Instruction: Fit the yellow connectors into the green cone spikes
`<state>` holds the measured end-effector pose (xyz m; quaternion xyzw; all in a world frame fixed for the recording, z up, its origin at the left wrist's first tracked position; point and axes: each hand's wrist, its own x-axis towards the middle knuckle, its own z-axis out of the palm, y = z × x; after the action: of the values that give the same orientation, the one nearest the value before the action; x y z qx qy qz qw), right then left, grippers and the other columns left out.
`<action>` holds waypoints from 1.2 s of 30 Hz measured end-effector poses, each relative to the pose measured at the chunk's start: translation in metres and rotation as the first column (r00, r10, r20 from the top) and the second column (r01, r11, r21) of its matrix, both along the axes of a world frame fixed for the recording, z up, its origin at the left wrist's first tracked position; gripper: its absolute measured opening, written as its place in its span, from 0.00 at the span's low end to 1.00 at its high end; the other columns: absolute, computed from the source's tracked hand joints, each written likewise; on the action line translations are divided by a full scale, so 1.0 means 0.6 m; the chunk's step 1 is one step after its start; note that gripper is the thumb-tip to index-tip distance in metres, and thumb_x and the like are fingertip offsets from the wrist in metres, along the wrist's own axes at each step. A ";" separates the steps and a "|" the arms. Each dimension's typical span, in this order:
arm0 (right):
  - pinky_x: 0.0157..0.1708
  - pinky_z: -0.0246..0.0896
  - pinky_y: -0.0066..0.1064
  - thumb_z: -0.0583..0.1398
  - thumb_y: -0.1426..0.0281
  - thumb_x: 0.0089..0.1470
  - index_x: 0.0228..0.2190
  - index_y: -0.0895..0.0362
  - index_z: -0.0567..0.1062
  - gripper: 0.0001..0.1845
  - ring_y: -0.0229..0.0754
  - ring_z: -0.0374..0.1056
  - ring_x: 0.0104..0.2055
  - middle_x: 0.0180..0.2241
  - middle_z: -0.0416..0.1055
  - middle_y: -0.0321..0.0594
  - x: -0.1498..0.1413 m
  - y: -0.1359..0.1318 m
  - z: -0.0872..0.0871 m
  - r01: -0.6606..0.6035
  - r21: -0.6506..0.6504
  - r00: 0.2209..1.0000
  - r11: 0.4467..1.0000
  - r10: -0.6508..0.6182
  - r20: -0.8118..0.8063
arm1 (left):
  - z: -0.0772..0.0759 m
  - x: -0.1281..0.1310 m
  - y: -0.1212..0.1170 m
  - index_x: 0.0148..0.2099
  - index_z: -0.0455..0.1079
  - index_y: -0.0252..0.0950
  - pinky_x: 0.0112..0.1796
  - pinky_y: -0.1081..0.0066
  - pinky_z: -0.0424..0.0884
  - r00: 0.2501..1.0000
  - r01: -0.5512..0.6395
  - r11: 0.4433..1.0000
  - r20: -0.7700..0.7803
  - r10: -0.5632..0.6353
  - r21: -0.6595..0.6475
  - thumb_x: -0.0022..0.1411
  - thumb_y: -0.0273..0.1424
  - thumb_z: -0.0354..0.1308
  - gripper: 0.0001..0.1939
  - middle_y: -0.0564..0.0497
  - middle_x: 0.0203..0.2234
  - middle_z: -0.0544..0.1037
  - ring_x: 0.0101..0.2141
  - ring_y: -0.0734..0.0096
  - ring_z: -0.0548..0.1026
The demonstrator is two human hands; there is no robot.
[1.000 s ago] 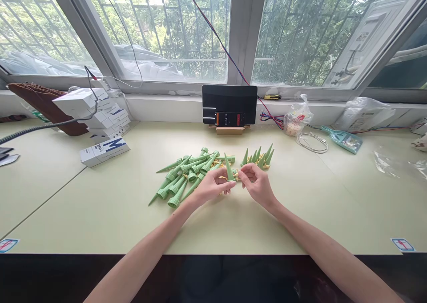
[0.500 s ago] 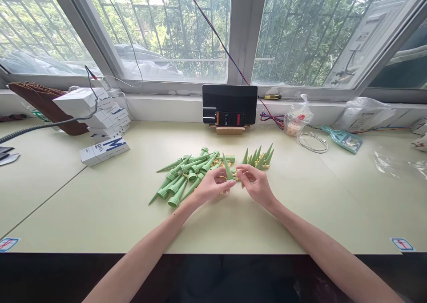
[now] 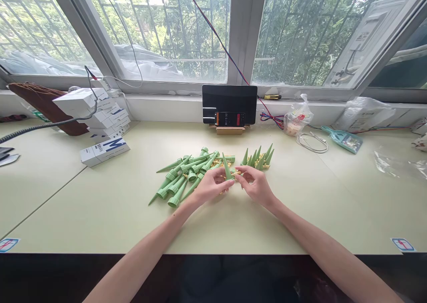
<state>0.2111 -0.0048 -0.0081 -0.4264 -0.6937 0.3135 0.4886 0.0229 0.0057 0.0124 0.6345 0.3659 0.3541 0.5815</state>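
My left hand (image 3: 215, 183) is closed on a green plastic plant watering spike (image 3: 227, 167), which stands point up between the fingers. Pinched in my right hand (image 3: 256, 185) is a small yellow valve piece (image 3: 236, 173) at the spike's base; the fingertips hide part of it. To the left lies a loose pile of green spikes (image 3: 187, 172), pointing various ways, with small yellow pieces among them. Beyond my right hand several green spikes (image 3: 258, 157) stand upright in a group, yellow pieces beside them.
A phone (image 3: 229, 119) leans on a black tablet (image 3: 230, 98) at the back. White boxes (image 3: 106, 112) are stacked at the left, one box (image 3: 105, 152) apart. On the right lie a coiled white cable (image 3: 312, 143), a bagged cup (image 3: 298, 121) and a teal scoop-shaped item (image 3: 343, 139).
The spike in my left hand has tilted and shifted slightly left. My right fingers have moved a little at the yellow piece. The piles look the same.
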 end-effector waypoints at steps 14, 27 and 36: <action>0.27 0.62 0.32 0.58 0.62 0.62 0.42 0.58 0.75 0.13 0.41 0.69 0.28 0.31 0.75 0.41 0.006 0.005 -0.009 -0.048 0.020 0.994 0.999 0.046 0.096 | -0.020 -0.003 0.007 0.48 0.74 0.34 0.28 0.73 0.71 0.999 -0.018 1.000 -0.037 0.019 0.018 0.57 0.38 0.66 0.19 0.47 0.36 0.77 0.29 0.72 0.73; 0.28 0.60 0.31 0.55 0.61 0.64 0.38 0.57 0.73 0.13 0.41 0.65 0.27 0.28 0.72 0.40 0.010 0.010 -0.012 -0.067 0.004 0.986 0.998 0.066 0.153 | -0.025 -0.002 0.006 0.49 0.65 0.36 0.26 0.73 0.71 0.999 -0.046 0.999 0.001 0.046 0.006 0.56 0.40 0.67 0.24 0.52 0.31 0.75 0.25 0.74 0.73; 0.25 0.50 0.29 0.54 0.62 0.65 0.30 0.56 0.70 0.14 0.37 0.53 0.23 0.23 0.62 0.34 0.011 0.011 -0.010 -0.086 0.013 0.977 0.996 0.081 0.199 | -0.025 -0.004 0.005 0.53 0.64 0.36 0.26 0.73 0.72 0.998 -0.042 0.999 -0.043 0.043 0.034 0.55 0.42 0.67 0.28 0.48 0.35 0.77 0.26 0.73 0.75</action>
<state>0.2177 0.0018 -0.0142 -0.4207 -0.7594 0.2824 0.4080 0.0207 0.0088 -0.0026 0.6436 0.3859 0.3584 0.5553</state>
